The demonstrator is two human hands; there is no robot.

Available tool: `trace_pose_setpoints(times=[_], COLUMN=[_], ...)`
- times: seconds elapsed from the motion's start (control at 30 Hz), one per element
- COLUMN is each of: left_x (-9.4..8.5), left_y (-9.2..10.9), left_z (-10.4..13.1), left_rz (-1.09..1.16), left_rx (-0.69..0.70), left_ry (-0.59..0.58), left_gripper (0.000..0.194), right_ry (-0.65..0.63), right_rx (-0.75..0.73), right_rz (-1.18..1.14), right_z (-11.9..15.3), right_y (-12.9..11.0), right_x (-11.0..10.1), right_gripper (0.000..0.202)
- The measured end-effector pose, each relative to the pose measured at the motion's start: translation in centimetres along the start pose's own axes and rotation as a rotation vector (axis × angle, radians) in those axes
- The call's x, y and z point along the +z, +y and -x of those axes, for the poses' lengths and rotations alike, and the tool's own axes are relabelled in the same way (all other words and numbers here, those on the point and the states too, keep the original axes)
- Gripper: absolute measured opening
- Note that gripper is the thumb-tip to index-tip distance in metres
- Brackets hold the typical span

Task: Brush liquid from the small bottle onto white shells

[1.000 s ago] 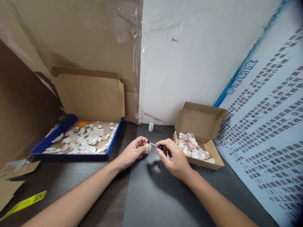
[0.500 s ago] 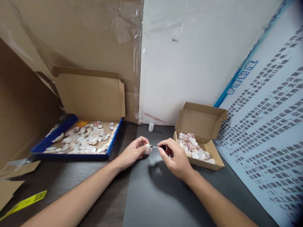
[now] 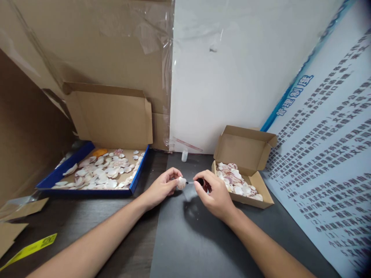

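Between the thumb and fingers of my left hand [image 3: 165,184] is a small pale seashell [image 3: 181,183]. My right hand [image 3: 213,192] pinches the black cap of a small applicator brush [image 3: 190,182], whose thin clear stem points left. The dark brush tip is just right of the shell, with a narrow gap that is hard to judge. Beyond both hands, a small whitish bottle [image 3: 184,156] stands uncapped on the dark mat [image 3: 179,239].
At left, a blue-edged box [image 3: 87,190] with a raised lid holds many seashells. A smaller cardboard box [image 3: 245,201] at right holds larger shells. A yellow strip [image 3: 29,250] lies front left. Cardboard and white panels [image 3: 220,85] close off the back; a printed sheet [image 3: 327,154] borders the right.
The brush tip was against the shell and is now slightly to its right. The shell appears turned a little in my left hand. Both hands have otherwise barely moved.
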State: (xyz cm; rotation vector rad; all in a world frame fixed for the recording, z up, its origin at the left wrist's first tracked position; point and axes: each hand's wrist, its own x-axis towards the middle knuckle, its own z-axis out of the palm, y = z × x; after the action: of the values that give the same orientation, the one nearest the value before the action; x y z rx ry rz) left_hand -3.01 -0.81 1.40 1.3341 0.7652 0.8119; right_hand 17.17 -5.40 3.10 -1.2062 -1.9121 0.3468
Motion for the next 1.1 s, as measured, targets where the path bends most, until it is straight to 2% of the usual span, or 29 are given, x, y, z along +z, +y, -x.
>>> trace_pose_setpoints(times=[0.3,0.43,0.83,0.97,1.1], left_x=[0.05,0.1,0.12,0.14,0.09], left_y=[0.12,0.13,0.16,0.16,0.11], left_z=[-0.09,-0.02,0.03,-0.02,-0.13], left_rz=[-0.01,-0.002,0.015,0.026,0.035], left_rx=[0.004,0.003,0.0,-0.002,0.001], left_ry=[0.0,-0.003,0.006,0.008,0.012], left_gripper=[0.029,0.03,0.031,0.03,0.03], right_ry=[0.009,-0.026,0.027,-0.034,0.012], right_rx=[-0.021,-0.016,-0.034,-0.021,-0.029], right_rz=[-0.017,0.005,-0.033,-0.013,-0.035], right_z=[-0.09,-0.02,0.07,0.06,0.01], right_y=[-0.05,0.05,-0.03,-0.1,-0.19], right_x=[-0.04,0.07,0.03,0.06,0.04], right_gripper=[0.011,0.01,0.009,0.008,0.008])
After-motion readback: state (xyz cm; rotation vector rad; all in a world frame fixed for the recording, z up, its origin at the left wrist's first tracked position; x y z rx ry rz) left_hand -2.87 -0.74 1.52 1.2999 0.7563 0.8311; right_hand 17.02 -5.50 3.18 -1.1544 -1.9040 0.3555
